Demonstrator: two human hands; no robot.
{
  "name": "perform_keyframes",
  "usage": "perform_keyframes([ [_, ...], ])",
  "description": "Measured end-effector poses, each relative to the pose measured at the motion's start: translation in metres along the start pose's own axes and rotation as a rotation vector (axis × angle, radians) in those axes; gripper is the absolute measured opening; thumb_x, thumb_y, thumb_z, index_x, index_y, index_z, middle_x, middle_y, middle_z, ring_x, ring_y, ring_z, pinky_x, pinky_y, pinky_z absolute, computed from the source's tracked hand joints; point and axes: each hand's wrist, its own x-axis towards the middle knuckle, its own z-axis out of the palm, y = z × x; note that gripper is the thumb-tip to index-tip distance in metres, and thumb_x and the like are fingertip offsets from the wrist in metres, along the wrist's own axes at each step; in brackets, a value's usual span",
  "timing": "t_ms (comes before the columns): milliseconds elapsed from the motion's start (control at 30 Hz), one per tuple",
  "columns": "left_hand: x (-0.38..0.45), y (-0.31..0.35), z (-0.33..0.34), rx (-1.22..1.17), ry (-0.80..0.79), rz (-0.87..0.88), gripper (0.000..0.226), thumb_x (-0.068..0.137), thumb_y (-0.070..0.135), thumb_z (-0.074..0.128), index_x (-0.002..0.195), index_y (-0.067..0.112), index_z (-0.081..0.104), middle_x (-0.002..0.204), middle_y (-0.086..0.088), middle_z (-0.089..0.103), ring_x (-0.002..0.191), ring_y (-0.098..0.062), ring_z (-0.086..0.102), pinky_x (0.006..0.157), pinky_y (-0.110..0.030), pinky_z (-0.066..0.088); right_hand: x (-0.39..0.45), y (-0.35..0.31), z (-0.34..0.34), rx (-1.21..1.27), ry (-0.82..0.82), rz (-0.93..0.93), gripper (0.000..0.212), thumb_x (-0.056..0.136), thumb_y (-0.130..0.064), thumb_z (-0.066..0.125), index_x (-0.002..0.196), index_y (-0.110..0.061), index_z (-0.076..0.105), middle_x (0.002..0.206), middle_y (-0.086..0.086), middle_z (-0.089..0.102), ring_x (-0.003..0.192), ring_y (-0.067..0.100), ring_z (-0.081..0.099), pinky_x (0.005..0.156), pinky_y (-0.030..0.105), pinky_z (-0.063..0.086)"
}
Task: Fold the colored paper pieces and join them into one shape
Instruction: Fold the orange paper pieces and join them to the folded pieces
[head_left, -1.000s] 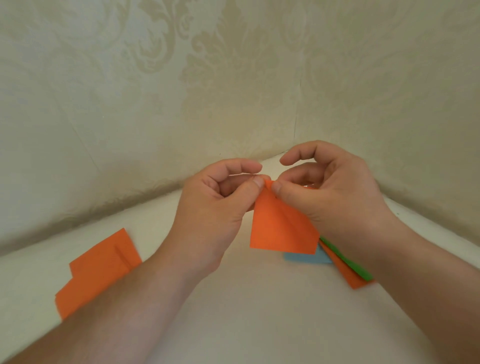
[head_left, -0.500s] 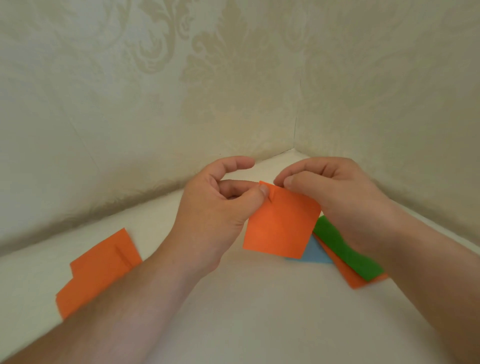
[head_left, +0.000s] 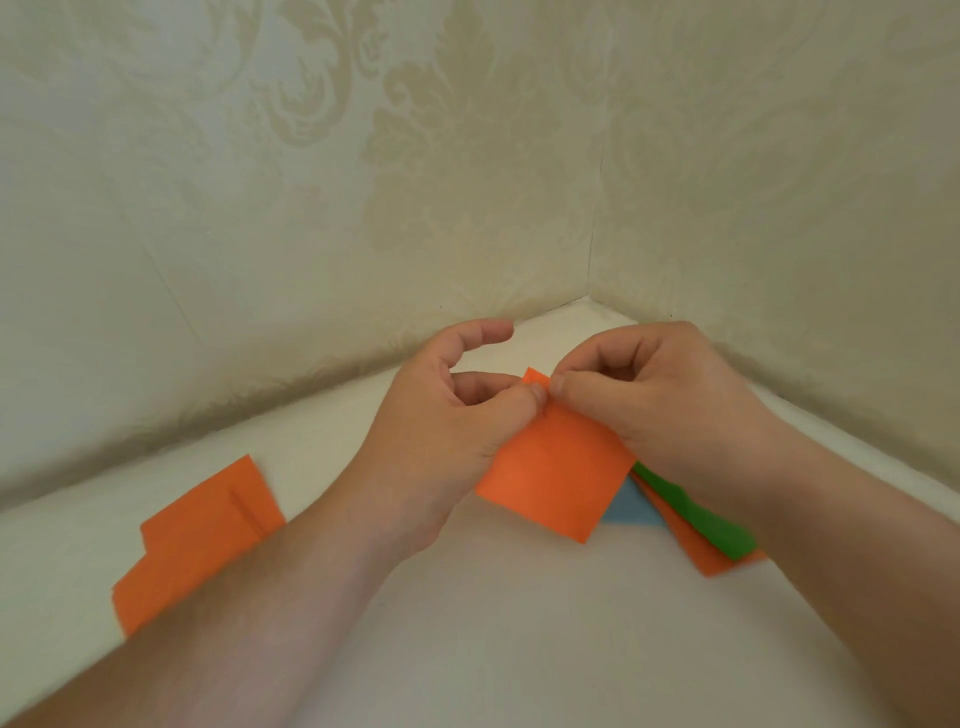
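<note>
Change: over the last second the right hand (head_left: 660, 400) has come back to the top corner of the orange square (head_left: 553, 475); half a second ago its fingers lay along the upper edge, and now thumb and forefinger pinch right beside the left thumb. The square has tilted a little, its lower corner swinging further right. The papers lying on the table have not shifted.
Left hand (head_left: 457, 415): thumb and a curled finger pinch the square's top corner; the forefinger arches free above, touching nothing.
Right hand: thumb and forefinger nip the same corner, the other fingers curled in behind; the two thumbs touch or nearly touch, which the view is too soft to settle.
Orange square: held up off the table between both hands, hanging down from the pinched corner, with a small fold or flap at that corner; its exact shape is hard to make out.
Orange pieces, left (head_left: 200, 540): two overlapping sheets flat on the table beside the left forearm, one with a short crease.
Stack, right: a green strip (head_left: 701, 522) lies over another orange sheet (head_left: 696, 553), partly under the right wrist; a blue piece (head_left: 626, 512) shows just behind the square's lower edge.
Table (head_left: 519, 649): pale, set into a corner.
Walls (head_left: 363, 182): cream with a faint damask pattern.
Writing: no print or brand readable on any paper.
</note>
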Motion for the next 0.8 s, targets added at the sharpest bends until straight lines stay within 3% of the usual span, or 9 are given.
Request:
perform_keyframes([
  [167, 0.001, -0.0029, -0.0008, 0.031, 0.012, -0.022, 0.047, 0.081, 0.02, 0.079, 0.121, 0.038, 0.063, 0.092, -0.008, 0.078, 0.073, -0.017, 0.069, 0.065, -0.035, 0.048, -0.0005, 0.0023, 0.0029, -0.018, 0.023, -0.034, 0.016, 0.089, -0.015, 0.072, 0.074, -0.014, 0.077, 0.072, 0.008, 0.072, 0.062, 0.012, 0.057, 0.06, 0.033, 0.046],
  [300, 0.0012, -0.005, -0.0005, 0.048, -0.006, -0.031, 0.047, 0.083, 0.02, 0.078, 0.123, 0.038, 0.061, 0.093, -0.006, 0.078, 0.077, -0.018, 0.071, 0.069, -0.036, 0.049, 0.0008, 0.0035, 0.0048, -0.011, 0.056, -0.046, 0.016, 0.089, -0.013, 0.071, 0.074, -0.016, 0.077, 0.071, 0.005, 0.074, 0.064, 0.015, 0.061, 0.062, 0.038, 0.051],
  [467, -0.0001, 0.0006, -0.0006, 0.05, -0.019, -0.021, 0.044, 0.089, 0.015, 0.077, 0.124, 0.035, 0.059, 0.093, -0.007, 0.079, 0.076, -0.015, 0.072, 0.067, -0.03, 0.052, 0.0024, 0.0045, 0.0052, 0.007, 0.065, -0.029, 0.015, 0.088, -0.013, 0.071, 0.074, -0.015, 0.077, 0.071, 0.006, 0.073, 0.062, 0.014, 0.06, 0.062, 0.038, 0.05],
  [633, -0.0003, 0.0001, -0.0004, 0.022, -0.011, -0.032, 0.038, 0.088, 0.015, 0.079, 0.12, 0.032, 0.064, 0.095, -0.008, 0.08, 0.086, -0.024, 0.076, 0.076, -0.039, 0.054, 0.0036, 0.0043, 0.0041, 0.041, 0.072, 0.0, 0.014, 0.088, -0.014, 0.072, 0.075, -0.013, 0.077, 0.073, 0.01, 0.074, 0.063, 0.014, 0.061, 0.063, 0.038, 0.05],
  [800, 0.0016, -0.0019, 0.001, -0.065, -0.007, -0.094, 0.036, 0.089, 0.005, 0.074, 0.118, 0.026, 0.067, 0.098, -0.012, 0.079, 0.082, -0.023, 0.073, 0.073, -0.037, 0.052, 0.0023, 0.0053, 0.0053, 0.051, 0.057, 0.032, 0.014, 0.09, -0.016, 0.072, 0.076, -0.012, 0.076, 0.076, 0.014, 0.073, 0.063, 0.014, 0.06, 0.062, 0.036, 0.049],
])
